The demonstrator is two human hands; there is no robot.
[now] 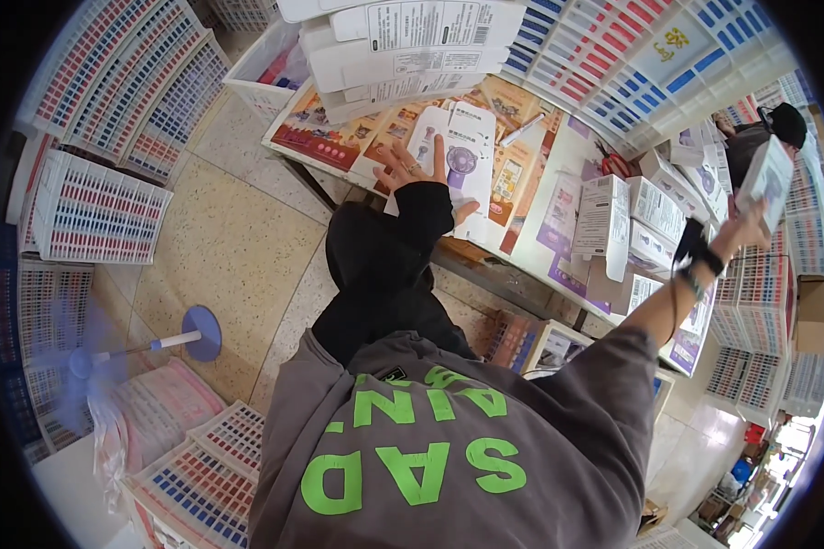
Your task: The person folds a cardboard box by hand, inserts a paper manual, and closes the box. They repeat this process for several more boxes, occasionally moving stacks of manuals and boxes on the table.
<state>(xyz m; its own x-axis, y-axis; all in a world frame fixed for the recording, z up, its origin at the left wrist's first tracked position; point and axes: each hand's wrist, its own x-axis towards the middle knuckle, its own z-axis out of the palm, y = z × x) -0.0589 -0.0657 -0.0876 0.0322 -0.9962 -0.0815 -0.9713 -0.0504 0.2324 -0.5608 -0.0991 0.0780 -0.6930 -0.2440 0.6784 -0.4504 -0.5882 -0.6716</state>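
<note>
Head view: the left hand is spread open over flat cartons on the worktop, gripping nothing. The right hand, partly closed, holds a white box by its lower end, near the stacked boxes. Advisable: press cartons lightly; grip firmly without denting the cardboard.

Left hand, 12 o'clock: one. Right hand, 3 o'clock: one. Held carton, between 2 and 3: one. Flat cartons, between 12 and 1: at least two, overlapping. Pen, 1 o'clock: one. Scissors, 2 o'clock: one pair. Co-worker, 2 o'clock: one. Fan, between 8 and 9: one.
</note>
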